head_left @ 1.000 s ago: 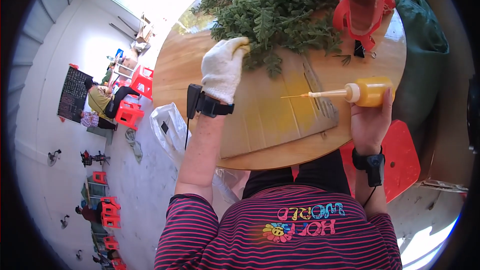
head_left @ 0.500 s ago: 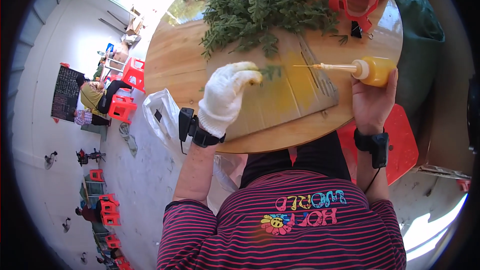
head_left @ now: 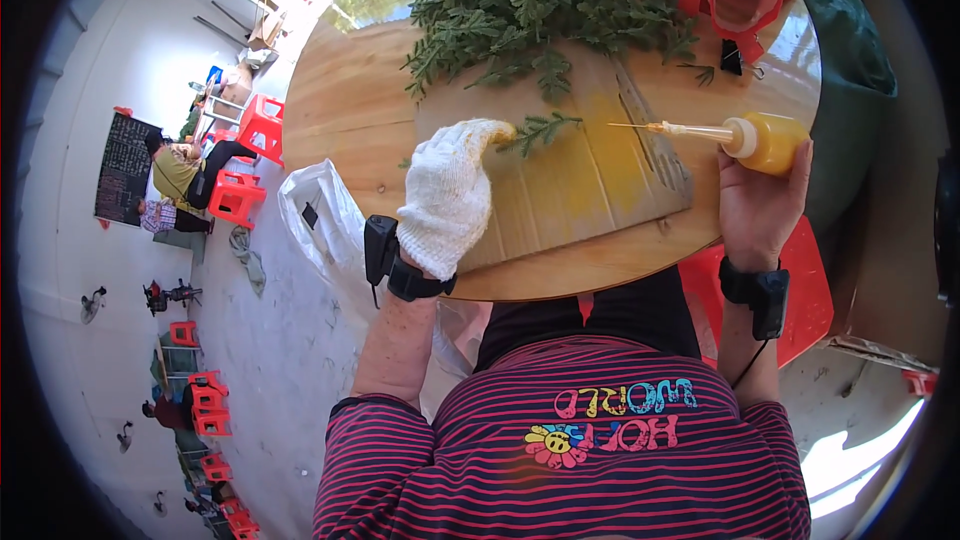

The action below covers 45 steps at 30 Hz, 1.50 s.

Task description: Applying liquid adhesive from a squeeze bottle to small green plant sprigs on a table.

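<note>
We were in what looked like a handcraft workroom: a round, pale wooden table held heaped green needle-leaved sprigs and a yellow-stained brown cardboard sheet, and other people sat among red plastic stools.

"What do we see of the bottle?"

"We see a plump yellow bottle with a cream collar and a pale, tapering nozzle, held up nearly sideways. Its thin needle points toward nine o'clock, and we notice orange-yellow colour where needle and nozzle meet."

"And the sprig?"

"We find the small green sprig at nine o'clock from the needle, its short leaves spread. It slants, tip between two and three o'clock, its base hidden from us. Tip and needle are near, but apart."
</note>
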Available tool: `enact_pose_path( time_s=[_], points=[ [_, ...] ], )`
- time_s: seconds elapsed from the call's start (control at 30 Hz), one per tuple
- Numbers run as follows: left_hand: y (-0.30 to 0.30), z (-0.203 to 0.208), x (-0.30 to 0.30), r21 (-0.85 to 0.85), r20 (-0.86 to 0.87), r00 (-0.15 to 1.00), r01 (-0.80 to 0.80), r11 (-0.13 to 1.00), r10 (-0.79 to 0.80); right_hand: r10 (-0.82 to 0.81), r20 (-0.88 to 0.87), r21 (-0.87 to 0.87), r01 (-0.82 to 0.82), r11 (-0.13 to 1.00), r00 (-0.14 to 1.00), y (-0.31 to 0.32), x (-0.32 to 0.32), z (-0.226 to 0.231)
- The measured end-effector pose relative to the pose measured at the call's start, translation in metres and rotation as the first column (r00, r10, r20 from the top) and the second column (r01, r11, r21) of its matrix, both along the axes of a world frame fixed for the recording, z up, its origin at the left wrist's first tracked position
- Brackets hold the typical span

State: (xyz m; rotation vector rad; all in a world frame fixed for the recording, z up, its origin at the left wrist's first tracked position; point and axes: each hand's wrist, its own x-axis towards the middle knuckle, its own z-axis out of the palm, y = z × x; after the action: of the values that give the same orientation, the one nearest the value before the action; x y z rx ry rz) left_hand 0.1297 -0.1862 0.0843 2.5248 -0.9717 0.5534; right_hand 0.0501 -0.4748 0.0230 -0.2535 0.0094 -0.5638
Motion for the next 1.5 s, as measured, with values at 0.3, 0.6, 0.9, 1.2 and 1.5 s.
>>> enact_pose_path(
  time_s=[0.3,0.6,0.9,1.2,1.5],
  points=[
    [0.002,0.008,0.002,0.135,0.168,0.985,-0.073,0.988,0.050,-0.004,-0.010,-0.011,0.003,1.000,1.000,0.000,0.001,0.000],
    [-0.008,0.010,0.006,-0.091,0.096,0.992,-0.073,0.993,0.082,0.020,0.014,-0.003,-0.020,1.000,1.000,0.000,0.000,0.000],
    [-0.023,-0.003,0.015,0.253,0.060,0.991,-0.134,0.958,0.123,0.011,0.017,0.006,-0.011,1.000,1.000,0.001,-0.002,0.002],
    [-0.031,0.011,-0.005,0.242,0.033,0.990,0.128,0.962,-0.140,-0.005,-0.007,0.025,0.005,1.000,1.000,0.001,0.002,0.001],
    [-0.027,0.015,-0.003,-0.144,-0.003,0.998,0.066,0.987,-0.067,0.000,-0.014,0.015,0.000,1.000,1.000,-0.001,0.001,0.000]
  ],
)
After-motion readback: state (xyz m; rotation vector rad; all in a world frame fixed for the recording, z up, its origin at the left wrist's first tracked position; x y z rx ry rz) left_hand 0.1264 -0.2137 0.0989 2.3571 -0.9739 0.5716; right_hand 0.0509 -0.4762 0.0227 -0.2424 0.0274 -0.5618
